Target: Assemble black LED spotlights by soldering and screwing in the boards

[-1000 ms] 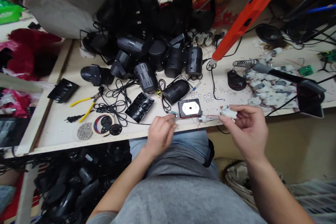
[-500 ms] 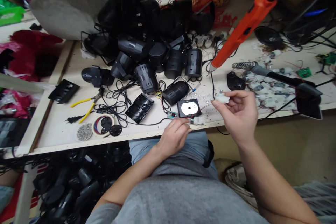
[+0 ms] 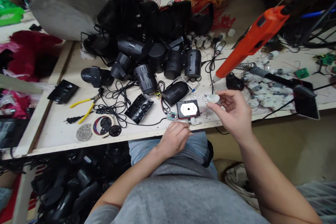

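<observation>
Two bare hands work over the front edge of a pale wooden workbench (image 3: 54,131). The left hand (image 3: 173,140) sits lowest, its fingers curled loosely inward, their tips just short of a small white-and-metal cylindrical part (image 3: 193,121); whether they pinch a thin wire cannot be told. The right hand (image 3: 233,113) is raised, its thumb and first fingers closed on a white plastic part (image 3: 213,98), the other fingers gently curved. That white part hangs just above the bench, near a scatter of clear LED lenses (image 3: 202,95).

Just beyond the left hand lies a small green circuit board (image 3: 172,116), beside a square black plate with a white centre (image 3: 188,109). Thin red wires run near the plate. Farther left lie yellow-handled pliers (image 3: 86,106) and tangled black cable (image 3: 117,106). Black cylindrical lamp housings (image 3: 174,92) lie behind the plate, below a heaped pile of black housings (image 3: 147,15). To the right, an orange glue gun (image 3: 252,38) lies angled across the bench, and a soldering iron (image 3: 278,79) rests over a heap of white parts (image 3: 265,94).
</observation>
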Demonstrator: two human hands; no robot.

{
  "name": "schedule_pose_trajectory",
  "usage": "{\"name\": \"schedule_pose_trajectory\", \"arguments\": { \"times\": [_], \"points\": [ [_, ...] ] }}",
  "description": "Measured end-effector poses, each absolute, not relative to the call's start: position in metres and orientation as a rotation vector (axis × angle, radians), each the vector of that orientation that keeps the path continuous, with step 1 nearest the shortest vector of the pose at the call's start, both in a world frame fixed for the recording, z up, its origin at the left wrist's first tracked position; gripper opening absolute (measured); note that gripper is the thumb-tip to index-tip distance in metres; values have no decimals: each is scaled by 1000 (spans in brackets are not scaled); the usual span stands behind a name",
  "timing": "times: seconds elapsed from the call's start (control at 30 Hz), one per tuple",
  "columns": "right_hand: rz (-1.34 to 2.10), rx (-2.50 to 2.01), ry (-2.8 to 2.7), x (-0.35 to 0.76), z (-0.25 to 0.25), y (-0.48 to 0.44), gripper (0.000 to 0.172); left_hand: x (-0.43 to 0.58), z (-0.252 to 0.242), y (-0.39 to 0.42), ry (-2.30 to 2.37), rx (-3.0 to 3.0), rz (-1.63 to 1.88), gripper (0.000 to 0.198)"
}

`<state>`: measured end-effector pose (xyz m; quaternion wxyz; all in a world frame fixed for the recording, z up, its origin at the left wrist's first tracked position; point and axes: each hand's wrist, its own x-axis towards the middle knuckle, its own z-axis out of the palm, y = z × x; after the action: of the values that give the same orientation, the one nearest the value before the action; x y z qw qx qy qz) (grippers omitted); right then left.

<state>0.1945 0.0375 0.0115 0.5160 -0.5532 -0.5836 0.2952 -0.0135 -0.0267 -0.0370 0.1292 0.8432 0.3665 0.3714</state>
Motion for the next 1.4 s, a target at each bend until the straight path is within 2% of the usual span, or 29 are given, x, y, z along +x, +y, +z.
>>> {"name": "schedule_pose_trajectory", "arguments": {
  "times": [0.27, 0.53, 0.83, 1.0, 1.17, 1.4],
  "points": [
    [1279, -1288, -1418, 192, 30, 19, 42, -8, -26, -23, 1133, 2358, 1071, 13],
    [1340, -1337, -1345, 196, 12, 9, 46, -11, -34, -21, 1097, 2447, 916, 16],
    [1065, -1390, -1483, 197, -1, 16, 36, -14, -40, -25, 1086, 2415, 1023, 10],
    [776, -1349, -1859, 192, 12, 29, 24, -16, -39, -26, 1067, 2401, 1031, 10],
    [546, -1253, -2159, 183, 20, 42, 22, -18, -38, -29, 1043, 2352, 1084, 8],
    [446, -1198, -2475, 167, 16, 48, 19, -22, -37, -30, 1023, 2327, 1113, 7]
  ]
}}
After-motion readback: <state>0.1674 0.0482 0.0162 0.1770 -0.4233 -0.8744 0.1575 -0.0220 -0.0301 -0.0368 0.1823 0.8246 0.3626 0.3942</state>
